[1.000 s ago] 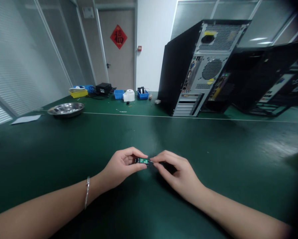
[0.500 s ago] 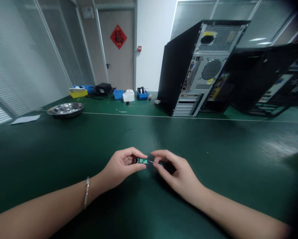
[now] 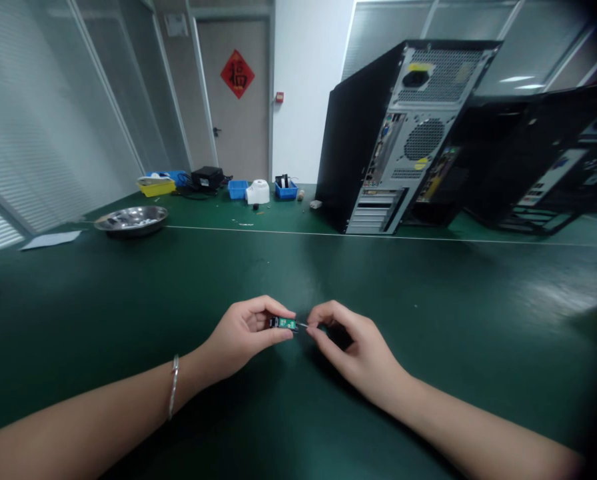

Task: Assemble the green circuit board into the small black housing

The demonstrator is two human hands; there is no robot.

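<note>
Between the thumb and fingers of my left hand (image 3: 248, 333) is a small black device with a green circuit board (image 3: 286, 323) showing on top. A thin pale rod or wire (image 3: 302, 325) runs from the device's right end to my right hand (image 3: 346, 337). The thumb and index finger of my right hand pinch that piece at its right end; its exact kind is too small to make out. Both hands are held over the green table top (image 3: 203, 280), close together.
A metal bowl (image 3: 133, 230) with small parts stands at the left, beside a white sheet (image 3: 51, 240). Along the back are a yellow tray (image 3: 157, 189), a black box (image 3: 208, 177), blue bins (image 3: 237, 190) and a white part (image 3: 258, 193). Computer towers (image 3: 361, 140) stand at the right.
The right index fingertip has come down slightly toward the thumb and the thin piece. My left hand and the device look unmoved.
</note>
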